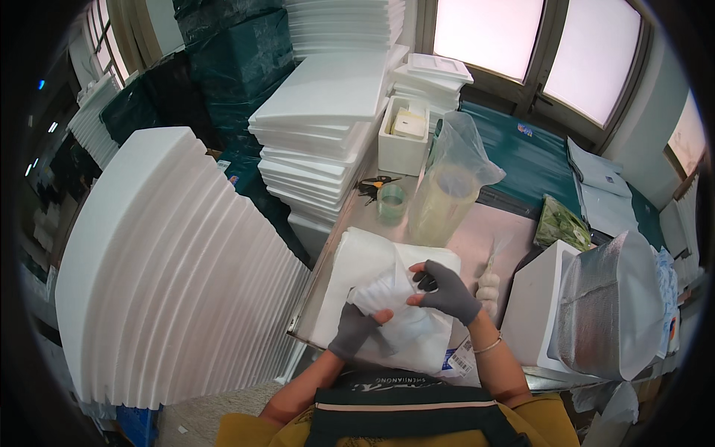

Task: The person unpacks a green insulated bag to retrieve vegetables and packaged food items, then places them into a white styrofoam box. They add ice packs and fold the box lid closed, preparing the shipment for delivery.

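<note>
Both my hands wear grey fingerless gloves. My left hand (357, 329) holds the lower left of a bundle wrapped in thin white sheet (382, 293); what is inside is hidden. My right hand (444, 290) is at the bundle's right side, thumb and forefinger apart, with a small black thing between them; whether it grips the sheet I cannot tell. Beneath the bundle lies a stack of white sheets (349, 257). To the right of my right hand, a net of garlic bulbs (487, 293) rests on the table. A label with a printed code (462, 357) lies near the front edge.
Tape rolls in a plastic bag (447, 195), a green tape roll (391, 204) and scissors (380, 181) stand behind. At right are a foam box (536, 302) with a silver insulated liner (592, 307) and bagged green leaves (560, 223). Stacked foam sheets (167, 268) fill the left.
</note>
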The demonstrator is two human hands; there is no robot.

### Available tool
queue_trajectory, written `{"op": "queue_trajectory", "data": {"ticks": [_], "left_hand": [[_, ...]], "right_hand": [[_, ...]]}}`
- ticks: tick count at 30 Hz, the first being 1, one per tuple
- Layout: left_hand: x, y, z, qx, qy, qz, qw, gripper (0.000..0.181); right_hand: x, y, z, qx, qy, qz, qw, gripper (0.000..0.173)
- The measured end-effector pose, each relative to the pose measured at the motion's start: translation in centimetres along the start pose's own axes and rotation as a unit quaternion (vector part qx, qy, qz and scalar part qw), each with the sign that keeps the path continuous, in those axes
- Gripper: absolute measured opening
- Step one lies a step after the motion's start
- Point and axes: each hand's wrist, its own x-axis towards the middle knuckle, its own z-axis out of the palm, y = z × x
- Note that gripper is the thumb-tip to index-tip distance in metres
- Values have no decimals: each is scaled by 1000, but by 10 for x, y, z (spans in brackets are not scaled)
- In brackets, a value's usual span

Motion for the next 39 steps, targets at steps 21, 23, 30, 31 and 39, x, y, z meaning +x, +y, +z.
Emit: {"op": "queue_trajectory", "data": {"ticks": [21, 23, 30, 31, 39], "left_hand": [[-42, 34, -36, 253, 17, -102, 962, 38], [-29, 33, 3, 331, 51, 17, 942, 38], [0, -52, -18, -27, 79, -54, 995, 22], [-10, -35, -7, -255, 63, -123, 957, 22], [-30, 21, -12, -258, 67, -82, 960, 40]], "right_hand": [[-2, -72, 8, -50, 6, -29, 998, 90], [-1, -65, 19, -188, 63, -28, 980, 85], [1, -87, 91, -550, 174, -92, 812, 75], [-5, -100, 97, -582, 167, -95, 790, 70], [-54, -97, 122, -491, 110, -193, 842, 79]]}}
